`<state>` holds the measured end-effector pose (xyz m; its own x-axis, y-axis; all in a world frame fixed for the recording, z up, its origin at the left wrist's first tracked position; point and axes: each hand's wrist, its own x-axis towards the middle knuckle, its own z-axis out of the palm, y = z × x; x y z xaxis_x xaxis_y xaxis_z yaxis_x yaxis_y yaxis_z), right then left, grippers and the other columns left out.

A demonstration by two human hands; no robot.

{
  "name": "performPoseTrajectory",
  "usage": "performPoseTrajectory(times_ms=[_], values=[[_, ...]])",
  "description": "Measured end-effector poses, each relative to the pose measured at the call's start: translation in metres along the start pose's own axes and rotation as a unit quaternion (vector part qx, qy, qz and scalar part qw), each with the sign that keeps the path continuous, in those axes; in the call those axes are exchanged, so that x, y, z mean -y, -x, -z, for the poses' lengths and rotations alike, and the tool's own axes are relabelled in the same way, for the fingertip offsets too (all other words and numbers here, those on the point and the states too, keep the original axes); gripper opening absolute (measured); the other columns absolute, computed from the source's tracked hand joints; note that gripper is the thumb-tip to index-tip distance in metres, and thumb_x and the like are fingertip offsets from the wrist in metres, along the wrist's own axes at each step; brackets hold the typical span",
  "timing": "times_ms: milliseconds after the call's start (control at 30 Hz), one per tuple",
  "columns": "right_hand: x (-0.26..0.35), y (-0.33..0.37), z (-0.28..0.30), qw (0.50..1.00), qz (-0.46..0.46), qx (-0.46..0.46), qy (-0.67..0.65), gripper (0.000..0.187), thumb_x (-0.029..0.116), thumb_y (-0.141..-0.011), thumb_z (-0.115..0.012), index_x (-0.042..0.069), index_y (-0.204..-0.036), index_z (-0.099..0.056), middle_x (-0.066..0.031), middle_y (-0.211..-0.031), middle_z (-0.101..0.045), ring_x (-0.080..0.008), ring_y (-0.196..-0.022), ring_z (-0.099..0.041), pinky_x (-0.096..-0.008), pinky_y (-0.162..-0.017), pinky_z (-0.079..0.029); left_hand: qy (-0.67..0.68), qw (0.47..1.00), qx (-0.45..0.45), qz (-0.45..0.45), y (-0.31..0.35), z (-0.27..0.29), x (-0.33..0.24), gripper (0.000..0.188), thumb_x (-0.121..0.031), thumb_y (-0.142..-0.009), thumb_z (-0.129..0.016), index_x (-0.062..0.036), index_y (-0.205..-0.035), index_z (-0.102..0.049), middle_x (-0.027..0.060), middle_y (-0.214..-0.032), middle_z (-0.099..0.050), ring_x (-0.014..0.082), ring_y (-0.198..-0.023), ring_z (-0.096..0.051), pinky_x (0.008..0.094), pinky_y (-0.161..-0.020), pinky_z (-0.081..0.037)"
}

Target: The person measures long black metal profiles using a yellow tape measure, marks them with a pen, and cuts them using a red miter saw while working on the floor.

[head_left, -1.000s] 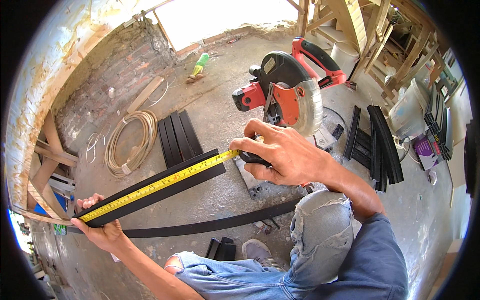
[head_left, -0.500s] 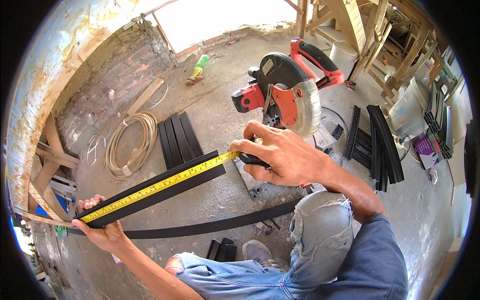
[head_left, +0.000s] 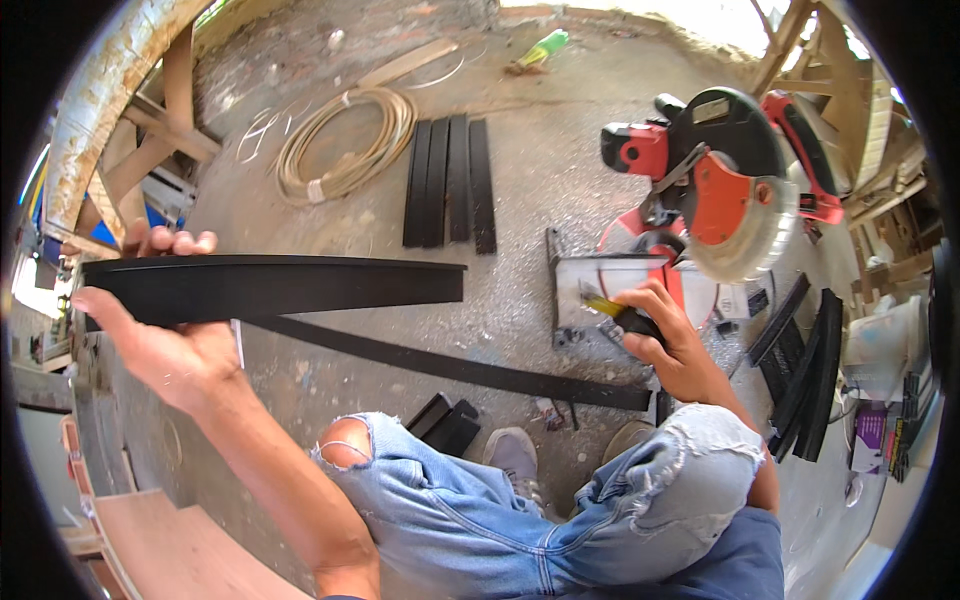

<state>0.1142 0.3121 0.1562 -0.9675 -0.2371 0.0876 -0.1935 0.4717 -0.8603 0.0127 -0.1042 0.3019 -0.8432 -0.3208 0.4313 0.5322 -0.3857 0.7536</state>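
Note:
My left hand (head_left: pixel 190 360) is closed round the left end of a black channel-like strip (head_left: pixel 300 288), held level above the floor with its right end free. In my right hand (head_left: pixel 685 350) is a black tape measure (head_left: pixel 637 321), a short bit of its yellow blade (head_left: pixel 602 305) showing. That hand hovers over the base of a red and black miter saw (head_left: pixel 735 195), apart from the strip. A longer black strip (head_left: pixel 450 366) lies on the floor below the held one. Several cut black strips (head_left: pixel 458 180) lie side by side beyond it.
A coil of beige cable (head_left: pixel 290 165) and a wooden board (head_left: pixel 408 63) lie at the back left. Short black offcuts (head_left: pixel 456 428) rest near my feet. More black strips (head_left: pixel 822 375) and a purple box (head_left: pixel 868 438) are on the right. A green bottle (head_left: pixel 548 45) lies far back.
The tape blade, stretched along the strip before, is now off it and mostly drawn in. My right hand has moved right with the tape measure. The strip has turned from slanted to level.

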Motion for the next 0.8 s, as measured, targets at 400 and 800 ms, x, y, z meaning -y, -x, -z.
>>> performPoseTrajectory(times_ms=[400,800], values=[[-0.101,0.136,-0.129,0.952,-0.194,0.234,0.039,0.066,0.026,-0.082,-0.077,0.009,-0.137,-0.045,-0.0225,-0.121,-0.051,-0.0421,-0.111,-0.058,-0.0491,-0.091,-0.050,-0.217,0.898,-0.378,0.060,0.160,0.285,-0.025,0.062,-0.044,-0.102,-0.047,0.0101,-0.132,-0.053,0.0284,-0.111,-0.060,0.0373,-0.107,-0.060,0.0478,-0.102,-0.048],[-0.112,0.128,-0.157,0.946,0.030,0.268,0.180,0.048,0.023,-0.074,-0.080,0.004,-0.113,-0.060,-0.0142,-0.113,-0.055,-0.0335,-0.108,-0.057,-0.0435,-0.090,-0.049,-0.256,0.690,-0.558,0.384,0.381,0.347,0.075,0.068,-0.050,-0.089,-0.065,0.0082,-0.122,-0.057,0.0265,-0.116,-0.060,0.0378,-0.113,-0.059,0.0484,-0.102,-0.046]])
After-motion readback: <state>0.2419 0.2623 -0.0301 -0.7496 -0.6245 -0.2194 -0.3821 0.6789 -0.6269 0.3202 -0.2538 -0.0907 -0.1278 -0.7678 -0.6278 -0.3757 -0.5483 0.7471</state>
